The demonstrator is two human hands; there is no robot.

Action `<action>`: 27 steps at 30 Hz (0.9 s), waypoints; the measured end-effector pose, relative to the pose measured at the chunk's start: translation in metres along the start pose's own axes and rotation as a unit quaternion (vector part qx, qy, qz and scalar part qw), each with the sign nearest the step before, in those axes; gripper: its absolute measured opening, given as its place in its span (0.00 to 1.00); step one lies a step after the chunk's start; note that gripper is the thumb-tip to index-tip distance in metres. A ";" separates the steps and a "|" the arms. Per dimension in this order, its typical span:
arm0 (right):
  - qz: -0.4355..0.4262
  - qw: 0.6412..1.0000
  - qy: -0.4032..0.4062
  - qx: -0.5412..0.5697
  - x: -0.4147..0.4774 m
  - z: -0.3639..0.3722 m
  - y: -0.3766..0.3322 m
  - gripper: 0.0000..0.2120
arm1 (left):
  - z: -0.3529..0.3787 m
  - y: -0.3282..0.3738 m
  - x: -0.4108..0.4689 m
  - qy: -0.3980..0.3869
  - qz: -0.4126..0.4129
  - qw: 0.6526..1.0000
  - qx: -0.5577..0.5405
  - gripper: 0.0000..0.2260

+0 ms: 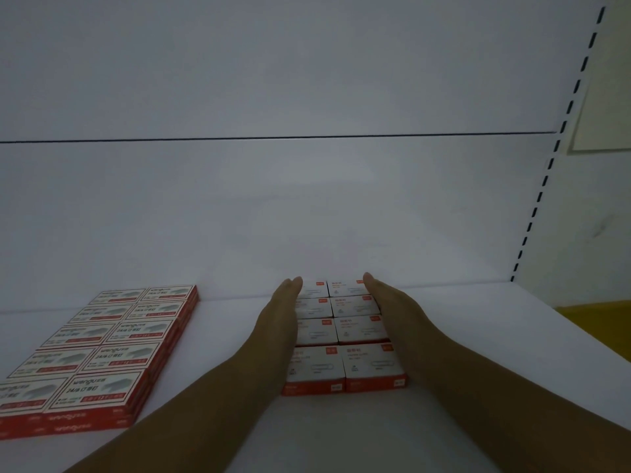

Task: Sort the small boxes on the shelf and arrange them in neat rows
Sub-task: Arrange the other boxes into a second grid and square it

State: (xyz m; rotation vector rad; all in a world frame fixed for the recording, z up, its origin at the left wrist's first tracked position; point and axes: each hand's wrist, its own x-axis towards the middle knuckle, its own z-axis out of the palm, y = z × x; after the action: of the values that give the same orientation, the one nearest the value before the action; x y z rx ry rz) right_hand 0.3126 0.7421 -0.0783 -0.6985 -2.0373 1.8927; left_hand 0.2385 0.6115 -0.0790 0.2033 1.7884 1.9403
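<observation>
Squaring up the white boxes (341, 336) between two flat hands.
Left hand (280, 315) and right hand (392, 305) press straight, closed-together fingers (290, 288) against opposite sides of the two-column block, mid-shelf (222, 336). Push inward evenly so the rows end flush, parallel to the red-edged boxes (112, 343) at left.

- The left grip (280, 310) hides the left side of the white-and-red boxes (341, 336), and the right grip (392, 303) hides their right side.
- Both palms and thumbs are out of sight.
- The small print on those box tops is too blurred to read.
- The flat boxes (102, 353) run off the left edge.
- The bottom edge cuts off both forearms.
- The right edge cuts off a yellow surface (601, 322), which cannot be identified.
</observation>
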 end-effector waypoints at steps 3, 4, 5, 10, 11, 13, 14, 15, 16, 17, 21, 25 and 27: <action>0.003 1.000 -0.009 0.012 -0.003 -0.001 -0.003 0.22 | -0.002 0.000 -0.004 -0.021 0.021 0.999 0.020 0.23; 0.000 1.000 -0.003 0.009 -0.004 -0.001 -0.003 0.23 | -0.002 0.000 -0.005 -0.026 0.026 0.999 0.024 0.23; -0.006 1.000 0.006 0.003 -0.004 -0.001 -0.002 0.23 | -0.003 -0.001 -0.006 -0.028 0.035 0.998 0.031 0.22; -0.024 0.999 0.024 0.020 -0.005 -0.001 0.000 0.23 | -0.003 -0.003 -0.005 -0.011 0.113 0.992 0.059 0.18; -0.020 0.999 0.021 0.029 -0.005 -0.001 0.000 0.23 | -0.003 -0.004 -0.006 -0.006 0.127 0.989 0.076 0.17; -0.030 0.999 0.014 0.024 -0.005 -0.002 0.000 0.24 | -0.007 -0.006 -0.007 -0.022 0.146 0.982 0.116 0.17; -0.048 0.999 0.004 -0.007 -0.005 -0.004 0.000 0.25 | -0.010 -0.006 -0.006 -0.046 0.152 0.977 0.142 0.19; -0.065 0.996 -0.019 -0.063 -0.006 -0.007 -0.001 0.30 | -0.014 -0.004 -0.004 -0.075 0.155 0.968 0.180 0.24; -0.076 0.986 -0.054 -0.139 -0.008 -0.013 -0.003 0.37 | -0.017 0.000 0.000 -0.104 0.152 0.954 0.236 0.31; -0.082 0.967 -0.092 -0.224 -0.010 -0.020 -0.006 0.45 | -0.017 0.004 0.006 -0.127 0.147 0.931 0.310 0.39; -0.050 0.802 -0.212 -0.556 -0.016 -0.047 -0.005 0.59 | -0.019 0.007 0.011 -0.152 0.146 0.750 0.628 0.54; -0.041 0.764 -0.181 -0.619 -0.020 -0.051 -0.003 0.64 | -0.044 -0.001 -0.015 -0.184 0.187 0.666 0.698 0.57; -0.074 0.766 -0.150 -0.621 -0.024 -0.052 -0.007 0.62 | -0.044 0.012 -0.021 -0.147 0.191 0.661 0.711 0.55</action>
State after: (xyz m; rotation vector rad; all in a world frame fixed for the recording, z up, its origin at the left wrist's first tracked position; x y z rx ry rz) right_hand 0.3583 0.7735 -0.0627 -0.4042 -3.3078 0.3036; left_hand 0.2354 0.5621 -0.0688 1.3627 2.6715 0.1202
